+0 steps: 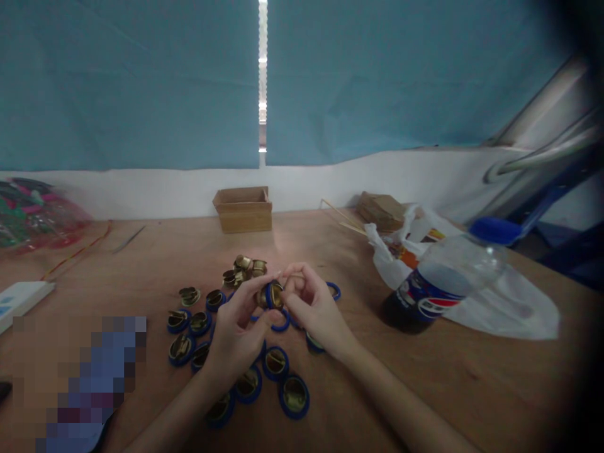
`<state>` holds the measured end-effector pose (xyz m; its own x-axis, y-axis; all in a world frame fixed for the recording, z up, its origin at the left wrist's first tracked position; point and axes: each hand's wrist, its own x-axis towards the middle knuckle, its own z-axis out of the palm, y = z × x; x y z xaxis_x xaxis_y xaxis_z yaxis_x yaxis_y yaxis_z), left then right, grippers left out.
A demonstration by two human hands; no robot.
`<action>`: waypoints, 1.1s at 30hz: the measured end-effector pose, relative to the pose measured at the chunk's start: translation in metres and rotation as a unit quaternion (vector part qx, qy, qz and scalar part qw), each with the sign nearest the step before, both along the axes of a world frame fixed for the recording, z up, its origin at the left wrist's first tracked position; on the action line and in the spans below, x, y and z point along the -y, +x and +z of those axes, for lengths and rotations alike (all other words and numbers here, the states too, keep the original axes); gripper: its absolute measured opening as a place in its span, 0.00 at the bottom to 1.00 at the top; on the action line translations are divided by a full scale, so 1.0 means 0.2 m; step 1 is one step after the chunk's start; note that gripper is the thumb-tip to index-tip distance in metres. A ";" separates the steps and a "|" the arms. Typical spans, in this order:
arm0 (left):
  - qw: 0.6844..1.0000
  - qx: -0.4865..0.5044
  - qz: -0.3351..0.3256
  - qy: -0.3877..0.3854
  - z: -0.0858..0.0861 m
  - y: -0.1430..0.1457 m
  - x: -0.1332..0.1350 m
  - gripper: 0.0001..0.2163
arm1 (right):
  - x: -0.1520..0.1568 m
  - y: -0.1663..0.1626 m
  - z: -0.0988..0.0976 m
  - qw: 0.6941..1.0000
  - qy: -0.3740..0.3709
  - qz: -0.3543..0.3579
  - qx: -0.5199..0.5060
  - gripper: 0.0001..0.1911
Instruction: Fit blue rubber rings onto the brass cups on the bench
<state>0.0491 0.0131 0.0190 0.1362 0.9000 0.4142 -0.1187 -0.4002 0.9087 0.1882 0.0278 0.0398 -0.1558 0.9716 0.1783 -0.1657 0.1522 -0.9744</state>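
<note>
My left hand point(236, 333) and my right hand point(314, 308) meet over the middle of a wooden table point(472, 377). Both pinch one small brass-coloured metal part with a blue ring point(272, 294) between their fingertips. My right hand also holds a thin light stick point(295, 275) at the part. Under and around the hands lie several blue-ringed brass parts point(293, 395). A heap of bare brass clips point(245, 267) sits just behind them.
A small cardboard box point(243, 209) stands at the back by the white wall. A plastic cola bottle point(438, 286) lies on a white plastic bag point(509, 302) to the right. Flat brown cardboard point(380, 211), a white box point(21, 299) and a colourful bag point(33, 217) lie further off.
</note>
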 end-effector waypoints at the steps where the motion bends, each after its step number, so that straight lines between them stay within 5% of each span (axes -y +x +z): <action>1: 1.000 0.002 -0.005 0.002 0.01 0.00 0.01 0.20 | 0.00 0.00 0.00 1.000 -0.007 0.005 0.002 0.11; 12: 0.997 -0.066 0.004 0.029 0.00 -0.02 0.01 0.19 | -0.04 0.05 -0.06 0.957 -0.247 0.151 -0.029 0.11; 20: 0.999 -0.041 0.011 0.023 0.00 -0.01 -0.01 0.21 | -0.05 0.05 -0.06 0.934 -0.291 0.204 -0.026 0.13; 27: 0.991 -0.097 0.087 0.034 -0.02 -0.03 -0.03 0.23 | -0.06 0.06 -0.04 0.968 -0.215 0.126 0.009 0.13; 33: 0.971 -0.180 0.147 0.048 -0.07 -0.05 -0.08 0.20 | -0.03 0.03 -0.03 0.990 0.012 0.014 0.142 0.06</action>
<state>0.0397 0.0286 0.0059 0.0306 0.8811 0.4720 0.3318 -0.4544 0.8267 0.1942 0.0331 0.0334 -0.2299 0.9623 0.1456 0.1104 0.1744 -0.9785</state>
